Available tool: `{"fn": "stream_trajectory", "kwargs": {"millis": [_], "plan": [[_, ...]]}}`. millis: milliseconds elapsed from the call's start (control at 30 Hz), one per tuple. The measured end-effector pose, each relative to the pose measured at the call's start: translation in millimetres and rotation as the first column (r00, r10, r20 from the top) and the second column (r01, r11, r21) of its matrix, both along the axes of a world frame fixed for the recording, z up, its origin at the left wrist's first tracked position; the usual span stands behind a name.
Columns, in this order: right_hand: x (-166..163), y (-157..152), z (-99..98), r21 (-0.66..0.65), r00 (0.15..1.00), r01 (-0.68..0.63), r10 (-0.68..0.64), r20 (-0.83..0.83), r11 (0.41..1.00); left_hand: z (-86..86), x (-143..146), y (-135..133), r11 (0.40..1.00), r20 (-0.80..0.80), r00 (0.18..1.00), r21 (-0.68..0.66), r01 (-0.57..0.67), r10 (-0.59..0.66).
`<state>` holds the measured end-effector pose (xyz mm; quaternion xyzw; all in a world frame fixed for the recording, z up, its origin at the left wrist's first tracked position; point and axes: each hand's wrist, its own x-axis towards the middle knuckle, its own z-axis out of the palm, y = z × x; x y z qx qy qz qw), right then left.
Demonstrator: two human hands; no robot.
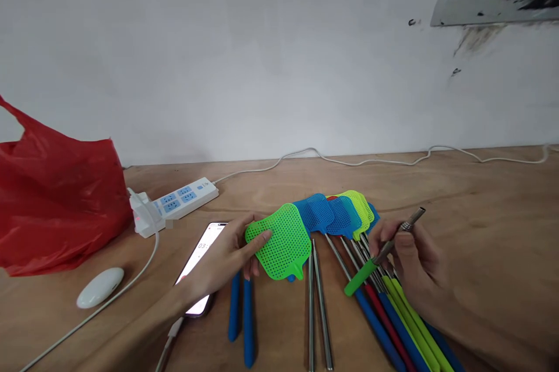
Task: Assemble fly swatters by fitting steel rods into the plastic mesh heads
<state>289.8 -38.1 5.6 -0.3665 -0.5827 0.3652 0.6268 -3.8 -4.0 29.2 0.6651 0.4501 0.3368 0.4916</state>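
My left hand [229,252] pinches a bright green perforated fly swatter head [283,241] by its left edge, thumb on top. The short socket of that head points down and to the right, with no rod in it. In my right hand [413,264] is a metal telescopic rod [388,248], held tilted, with a green sleeve [360,277] on its lower end. Beneath that hand lie several fly swatters with blue, red and yellow-green handles [408,316]; their heads [345,215] overlap behind. Two loose metal rods [311,314] and two blue handles [248,325] lie between my arms.
A phone [201,261] with a lit screen lies under my left forearm. Farther left are a white power strip [192,196], a white oval device [100,287] and a red plastic bag [65,203]. A white cord [371,161] runs along the wall across the wooden table [493,215].
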Motion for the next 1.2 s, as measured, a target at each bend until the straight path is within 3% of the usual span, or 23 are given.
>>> {"fn": "stream_trajectory", "kwargs": {"millis": [233,433,567,700,800,967,1200], "plan": [[-9,-9,-0.5,0.179,0.966,-0.185,0.145,0.213,0.966,-1.0,-1,-1,1.000,0.036,0.999,-0.016,-0.020,0.020],[-14,-6,-7.4,-0.088,0.866,-0.266,0.278,0.416,0.960,-1.7,-2,-4,0.994,0.117,0.988,-0.059,-0.091,0.098],[-12,-7,-6.8,-0.251,0.898,-0.256,0.326,0.295,0.933,-5.2,-3,-4,0.983,0.234,0.960,-0.133,-0.123,0.152],[-10,-8,-3.0,-0.441,0.854,-0.336,0.467,0.231,0.832,-12.3,-4,1,0.964,0.361,0.908,-0.230,-0.132,0.211],[-8,-7,-0.9,-0.483,0.806,-0.368,0.531,0.260,0.795,-14.9,-5,3,0.951,0.414,0.872,-0.267,-0.158,0.261],[-7,-8,-1.0,-0.486,0.762,-0.380,0.564,0.318,0.787,-14.3,-7,3,0.948,0.443,0.853,-0.273,-0.165,0.276],[-8,-9,-5.5,-0.489,0.783,-0.345,0.533,0.321,0.801,-16.4,-6,2,0.942,0.449,0.848,-0.296,-0.157,0.282]]}}
